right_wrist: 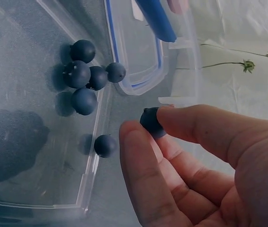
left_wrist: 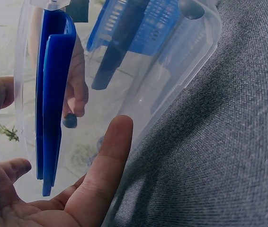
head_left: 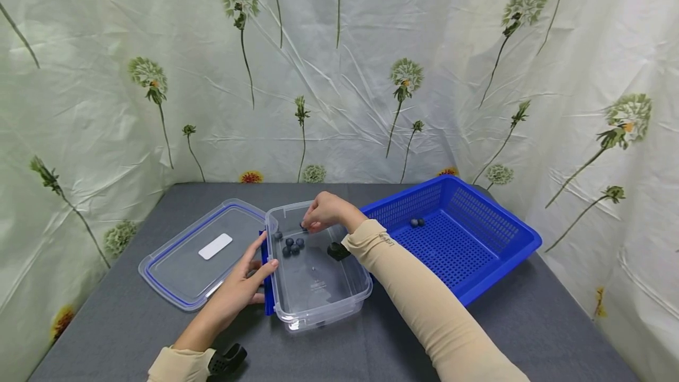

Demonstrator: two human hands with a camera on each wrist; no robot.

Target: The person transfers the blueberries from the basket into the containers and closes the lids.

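Pinching a dark blue berry (right_wrist: pixel 153 122) between thumb and fingertips, your right hand (head_left: pixel 329 211) hung over the far end of the clear container (head_left: pixel 339 279), its fingers drawn narrow with just that one fruit between them. Below those fingers and a little nearer to you, loose berries (head_left: pixel 294 249) lay on the container's floor, most of them bunched in a cluster and one set apart, close to the wall on your left. Your left hand (head_left: pixel 236 290) was spread against the container's left side, thumb and forefinger at the rim, the fingers apart from one another and fairly straight rather than wrapped around anything. A blue flap (head_left: pixel 269 290) hung on that side, just beside these fingers. Left of your left fingers, the clear lid (head_left: pixel 180 264) lay flat on the grey bench (head_left: pixel 106 335), edged with a blue strip and bearing a white label (head_left: pixel 215 247). Right of your right fingers stood the blue basket (head_left: pixel 445 258), partly covered by your sleeve (head_left: pixel 424 299); two more berries (head_left: pixel 414 223) sat together on its floor. Well beyond your fingers, a pale curtain (head_left: pixel 345 105) printed with dandelions hung behind the bench.
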